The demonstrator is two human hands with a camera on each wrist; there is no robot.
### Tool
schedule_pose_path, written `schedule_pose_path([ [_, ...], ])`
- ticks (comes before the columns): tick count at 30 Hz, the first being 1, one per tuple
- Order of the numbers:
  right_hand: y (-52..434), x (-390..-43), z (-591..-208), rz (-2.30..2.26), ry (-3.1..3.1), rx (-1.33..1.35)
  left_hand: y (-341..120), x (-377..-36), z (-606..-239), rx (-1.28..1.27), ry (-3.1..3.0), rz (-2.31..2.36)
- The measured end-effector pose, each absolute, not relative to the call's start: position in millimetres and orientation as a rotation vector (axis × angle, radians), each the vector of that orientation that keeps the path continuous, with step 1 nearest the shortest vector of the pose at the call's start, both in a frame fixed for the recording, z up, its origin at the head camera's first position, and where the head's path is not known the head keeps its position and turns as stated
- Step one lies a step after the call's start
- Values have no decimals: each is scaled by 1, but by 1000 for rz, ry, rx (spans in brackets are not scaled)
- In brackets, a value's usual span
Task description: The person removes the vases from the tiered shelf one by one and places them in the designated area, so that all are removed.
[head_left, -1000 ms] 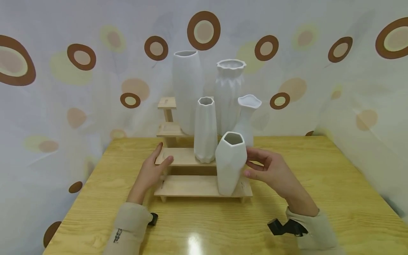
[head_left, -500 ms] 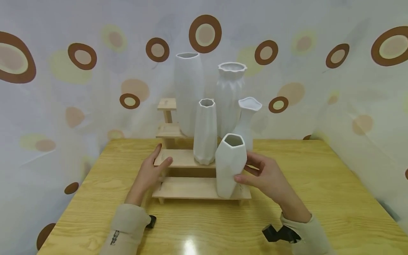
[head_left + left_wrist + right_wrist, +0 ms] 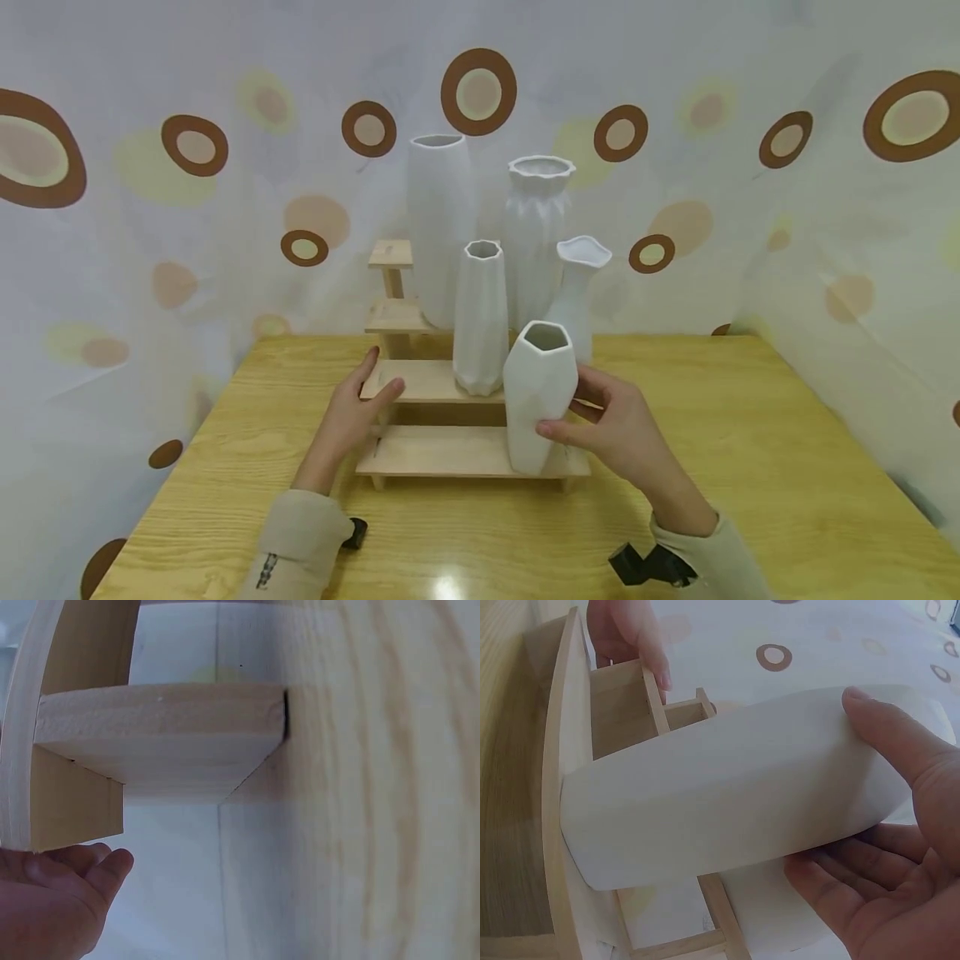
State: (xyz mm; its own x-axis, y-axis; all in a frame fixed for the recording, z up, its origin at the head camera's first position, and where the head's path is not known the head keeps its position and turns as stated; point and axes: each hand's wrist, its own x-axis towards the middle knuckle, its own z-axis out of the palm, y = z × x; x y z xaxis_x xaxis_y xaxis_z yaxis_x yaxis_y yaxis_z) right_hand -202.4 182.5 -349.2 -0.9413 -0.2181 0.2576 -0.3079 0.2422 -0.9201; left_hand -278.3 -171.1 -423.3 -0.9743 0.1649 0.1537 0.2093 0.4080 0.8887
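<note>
A white faceted vase (image 3: 537,392) stands on the lowest step of a wooden stepped shelf (image 3: 442,451), leaning slightly. My right hand (image 3: 577,412) grips it from the right, thumb across its front and fingers behind. In the right wrist view the vase (image 3: 735,787) lies between thumb and palm of the right hand (image 3: 885,847). My left hand (image 3: 375,377) rests with straight fingers on the shelf's left end, thumb on the second step. The left wrist view shows that hand (image 3: 52,900) under a shelf board (image 3: 157,742).
A ribbed vase (image 3: 480,317) stands on the second step. Behind it are a tall smooth vase (image 3: 441,217), a ruffled-rim vase (image 3: 536,225) and a flared-neck vase (image 3: 577,287). The wooden table (image 3: 750,433) is backed by a spotted curtain (image 3: 225,208).
My right thumb has slid further across the front of the faceted vase, tightening the hold. The left hand has stayed on the shelf.
</note>
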Motion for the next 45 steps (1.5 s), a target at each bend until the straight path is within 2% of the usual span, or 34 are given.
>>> schedule_pose_path([
  [45,187,-194,-346,1912,-2296,484,-171,-278,-423,-346,-2585,-1680],
])
